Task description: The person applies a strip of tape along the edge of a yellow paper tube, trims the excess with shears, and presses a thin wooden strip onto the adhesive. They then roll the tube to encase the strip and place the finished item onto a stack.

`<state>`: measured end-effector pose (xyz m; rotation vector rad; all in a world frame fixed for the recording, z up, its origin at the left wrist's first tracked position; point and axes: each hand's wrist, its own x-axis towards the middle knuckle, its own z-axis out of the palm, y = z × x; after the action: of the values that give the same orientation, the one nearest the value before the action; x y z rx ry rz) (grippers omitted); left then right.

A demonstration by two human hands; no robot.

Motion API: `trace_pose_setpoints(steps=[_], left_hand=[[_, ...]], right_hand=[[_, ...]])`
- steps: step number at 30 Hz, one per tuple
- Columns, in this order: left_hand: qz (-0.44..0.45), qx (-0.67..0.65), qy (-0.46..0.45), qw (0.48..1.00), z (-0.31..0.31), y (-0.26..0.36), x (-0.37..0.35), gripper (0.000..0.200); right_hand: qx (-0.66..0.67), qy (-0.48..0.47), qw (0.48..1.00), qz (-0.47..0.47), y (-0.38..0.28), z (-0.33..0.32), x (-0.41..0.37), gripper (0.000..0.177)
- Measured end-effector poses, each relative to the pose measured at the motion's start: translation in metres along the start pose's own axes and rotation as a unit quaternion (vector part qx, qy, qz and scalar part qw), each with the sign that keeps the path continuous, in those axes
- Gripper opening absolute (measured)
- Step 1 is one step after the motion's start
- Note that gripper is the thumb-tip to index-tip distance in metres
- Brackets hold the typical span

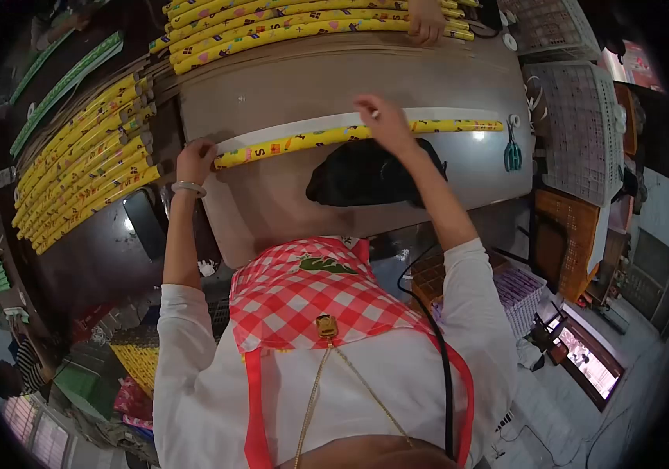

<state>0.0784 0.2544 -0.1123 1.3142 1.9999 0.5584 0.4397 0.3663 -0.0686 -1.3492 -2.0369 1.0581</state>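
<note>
While the left hand (pixel 196 160) sits at the near-left end of a yellow roll (pixel 326 137), fingers bent down onto its tip, I cannot tell whether it grips the roll or only steadies it. The right hand (pixel 385 121) hovers over the roll's middle, just beyond it, with thumb and fingertips pinched on a pale bit (pixel 374 115) too small to make out. The roll lies flat across the table (pixel 287 86), running from the left hand out past the right one, its far end well clear of both. A white strip (pixel 287 129) runs along its far side, touching it. A bracelet (pixel 188 187) circles the left wrist, and the person wears white sleeves and a red checked apron (pixel 303 301). Under the right forearm a black bag (pixel 358 180) rests on the table, just this side of the roll. Teal scissors (pixel 512 153) lie near the roll's right end. At the table's far edge is a stack of the same yellow rolls (pixel 303 23), and another person's hand (pixel 426 23) rests on them. More yellow rolls (pixel 84 172) are piled on a lower surface to the left, with green rolls (pixel 60 78) beyond. White crates (pixel 573 133) stand to the right of the table, and an orange one (pixel 565 234) sits below them. The floor at the lower right is pale.
</note>
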Motion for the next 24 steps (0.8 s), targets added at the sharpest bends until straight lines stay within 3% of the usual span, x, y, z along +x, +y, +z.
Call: trace_pose_setpoints(steps=[1, 3, 7, 8, 9, 11, 15, 17, 19, 22, 24], left_hand=[[-0.006, -0.003, -0.006, 1.0, 0.0, -0.001, 0.0, 0.023], [-0.013, -0.006, -0.01, 1.0, 0.001, -0.003, -0.002, 0.023], [0.018, -0.148, 0.0, 0.989, 0.015, -0.028, 0.001, 0.024], [0.041, -0.077, 0.036, 0.996, 0.014, -0.023, -0.001, 0.024], [-0.037, -0.115, -0.009, 0.993, 0.003, -0.002, -0.007, 0.023], [0.015, -0.166, 0.051, 0.985, 0.022, -0.025, -0.001, 0.026], [-0.023, -0.18, 0.085, 0.98, 0.014, -0.008, -0.011, 0.031], [-0.039, -0.273, 0.046, 0.96, 0.011, -0.009, -0.013, 0.034], [-0.025, -0.286, 0.047, 0.957, 0.011, -0.016, -0.014, 0.033], [-0.024, -0.307, 0.006, 0.951, 0.006, -0.018, -0.012, 0.033], [-0.033, -0.32, -0.022, 0.947, 0.005, -0.02, -0.006, 0.033]], right_hand=[[-0.013, -0.042, 0.999, -0.015, -0.025, 0.024, 0.004, 0.017], [-0.056, -0.065, 0.983, -0.161, -0.049, 0.071, 0.016, 0.022], [-0.06, -0.109, 0.963, -0.241, -0.07, 0.15, 0.046, 0.022], [-0.036, -0.156, 0.972, -0.171, -0.071, 0.164, 0.05, 0.022], [-0.019, -0.205, 0.973, -0.104, -0.07, 0.172, 0.056, 0.022], [0.128, -0.305, 0.943, 0.041, -0.075, 0.182, 0.061, 0.025], [0.101, -0.305, 0.945, 0.056, -0.087, 0.188, 0.056, 0.024], [0.079, -0.308, 0.946, 0.059, -0.097, 0.185, 0.056, 0.022], [0.048, -0.288, 0.949, 0.115, -0.113, 0.178, 0.054, 0.018], [0.107, -0.293, 0.947, 0.072, -0.093, 0.187, 0.058, 0.018], [0.092, -0.282, 0.95, 0.092, -0.097, 0.186, 0.058, 0.016]])
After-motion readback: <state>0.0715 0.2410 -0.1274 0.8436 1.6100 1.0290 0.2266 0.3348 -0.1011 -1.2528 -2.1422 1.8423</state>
